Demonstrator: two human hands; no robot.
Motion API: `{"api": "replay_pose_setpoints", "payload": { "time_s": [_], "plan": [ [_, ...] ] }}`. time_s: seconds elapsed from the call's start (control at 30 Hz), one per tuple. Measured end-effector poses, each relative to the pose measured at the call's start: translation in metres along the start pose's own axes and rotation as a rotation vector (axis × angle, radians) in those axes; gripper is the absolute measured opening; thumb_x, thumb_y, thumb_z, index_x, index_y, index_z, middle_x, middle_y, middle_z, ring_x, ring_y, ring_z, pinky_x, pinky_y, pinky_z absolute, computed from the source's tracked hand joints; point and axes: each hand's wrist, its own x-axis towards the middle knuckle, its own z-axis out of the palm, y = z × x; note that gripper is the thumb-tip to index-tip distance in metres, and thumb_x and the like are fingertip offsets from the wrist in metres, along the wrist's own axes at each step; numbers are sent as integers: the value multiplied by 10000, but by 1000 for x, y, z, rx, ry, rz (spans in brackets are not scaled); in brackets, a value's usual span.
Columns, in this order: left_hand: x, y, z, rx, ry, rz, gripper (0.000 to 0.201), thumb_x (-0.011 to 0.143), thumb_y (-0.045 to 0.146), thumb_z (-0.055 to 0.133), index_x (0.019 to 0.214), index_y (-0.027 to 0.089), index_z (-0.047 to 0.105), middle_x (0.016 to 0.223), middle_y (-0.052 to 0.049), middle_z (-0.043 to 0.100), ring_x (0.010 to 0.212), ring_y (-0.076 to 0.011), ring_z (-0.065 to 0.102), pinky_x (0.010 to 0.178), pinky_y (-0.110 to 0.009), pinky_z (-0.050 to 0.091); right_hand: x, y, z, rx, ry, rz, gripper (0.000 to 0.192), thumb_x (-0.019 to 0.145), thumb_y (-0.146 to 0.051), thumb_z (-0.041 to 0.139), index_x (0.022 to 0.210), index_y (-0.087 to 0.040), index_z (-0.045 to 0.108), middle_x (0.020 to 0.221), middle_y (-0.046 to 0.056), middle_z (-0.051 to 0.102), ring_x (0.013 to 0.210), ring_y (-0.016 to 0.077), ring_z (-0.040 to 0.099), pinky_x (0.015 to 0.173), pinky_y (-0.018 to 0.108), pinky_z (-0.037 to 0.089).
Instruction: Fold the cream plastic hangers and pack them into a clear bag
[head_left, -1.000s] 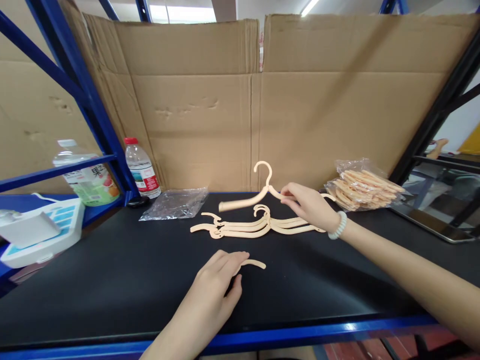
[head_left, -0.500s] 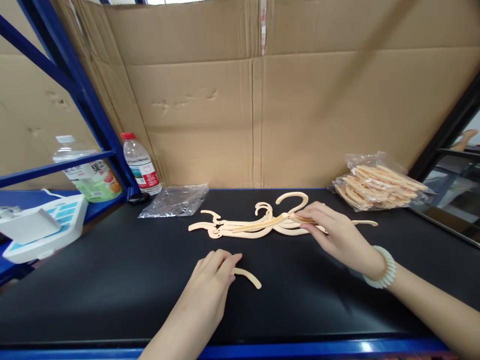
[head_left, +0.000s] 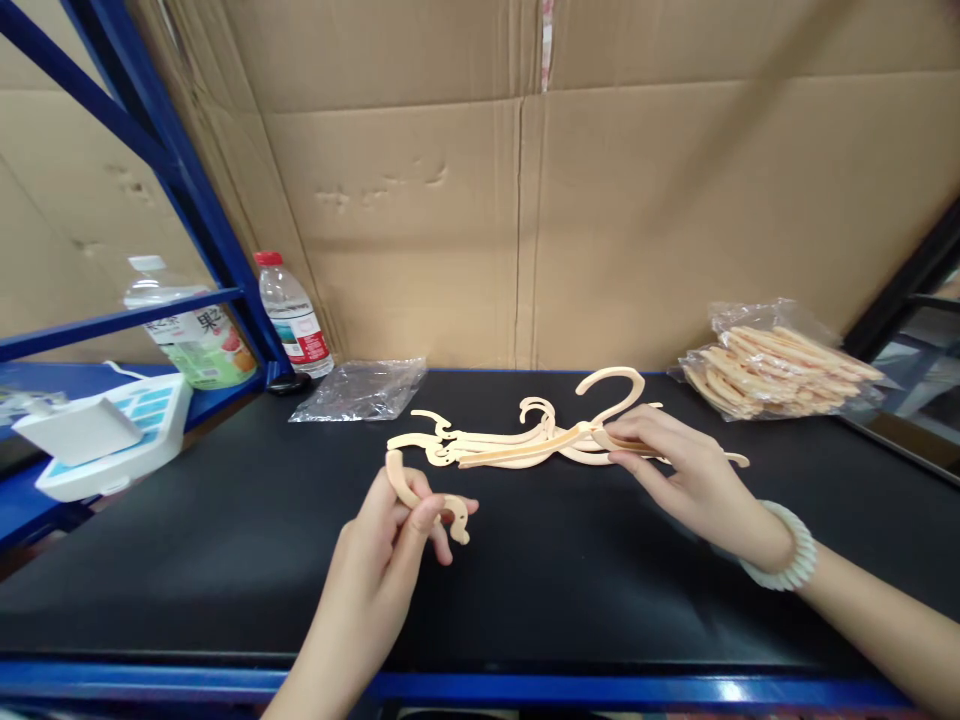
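Note:
A curved, cream-coloured hanger arm piece [head_left: 403, 482] with a hooked, notched end is pinched between the thumb and fingers of my left hand [head_left: 379, 550], raised over the black mat. My right hand [head_left: 682, 480] grips a cream folding clothes hanger [head_left: 556, 443] near its middle. Its large hook [head_left: 639, 388] stands up beside my fingertips, and one straight arm points left. Behind and beneath it lie other assembled hangers [head_left: 435, 452], overlapping on the mat; my right hand hides part of them.
A clear plastic bag [head_left: 360, 388] lies flat at the back left, near a red-capped bottle [head_left: 294, 320]. Bagged cream hanger parts [head_left: 772, 375] sit at the back right. On the left are a blue frame [head_left: 154, 140], a larger bottle [head_left: 199, 335] and a white device [head_left: 112, 440].
My left hand has turned over and lifted the curved hanger arm piece off the mat, moving slightly left. My right hand keeps its hold on the hanger. The view has shifted slightly.

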Motion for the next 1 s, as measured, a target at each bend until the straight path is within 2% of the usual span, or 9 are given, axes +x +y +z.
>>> {"api": "replay_pose_setpoints", "payload": {
  "time_s": [0.17,0.3,0.37,0.47,0.57,0.7,0.83,0.93,1.0],
  "plan": [
    [1,3,-4,-274,84,-112,224,886,315,559,872,226,354,675,11,692,693,-186,688,671,-287,495,0,-4,1,46,-39,8,120,944,-199,513,1028,-229,594,938,62,630,851,199,615,734,327,516],
    [2,8,-7,-381,140,-190,332,786,241,693,885,222,377,586,38,649,758,-184,676,725,-270,484,-1,-3,3,75,-66,22,112,944,-211,505,1022,-225,584,943,72,623,852,204,615,726,330,520],
    [2,9,-7,-406,159,-197,341,769,232,712,865,217,385,621,32,656,648,-138,635,657,-231,473,-2,-1,4,81,-63,32,109,941,-224,506,1022,-226,579,948,75,624,857,208,617,726,333,524],
    [2,10,-7,-419,133,-203,267,792,279,697,898,188,470,733,12,668,457,-46,480,539,-191,442,-4,0,5,85,-66,45,106,937,-237,509,1015,-231,580,948,72,625,848,204,625,721,324,532],
    [2,9,-7,-454,99,-228,239,798,332,691,928,158,595,735,33,609,411,-17,422,568,-213,502,-5,0,7,87,-54,44,109,932,-247,514,1016,-235,584,968,73,636,863,210,637,729,325,546],
    [2,9,-7,-556,69,-266,246,772,334,727,919,157,642,667,22,606,598,-108,613,787,-299,561,-6,-1,8,84,-40,27,130,925,-240,533,1041,-250,593,974,58,650,894,211,644,761,324,547],
    [4,7,-10,-621,12,-314,227,732,264,775,879,158,639,816,-16,661,906,-200,684,943,-314,513,-6,-2,8,83,-44,23,137,923,-228,544,1049,-257,591,974,49,644,902,201,635,770,312,536],
    [5,3,-12,-653,29,-309,188,729,233,779,831,153,643,853,-10,656,919,-186,685,950,-290,507,-5,-3,7,77,-54,23,126,928,-240,537,1041,-254,594,962,55,640,879,201,634,746,310,536],
    [5,0,-12,-646,92,-299,213,719,253,788,848,146,657,804,-12,657,826,-167,688,876,-281,540,-5,-4,7,73,-51,21,123,930,-248,533,1034,-252,598,953,58,641,863,201,636,729,308,539]
  ]
}}
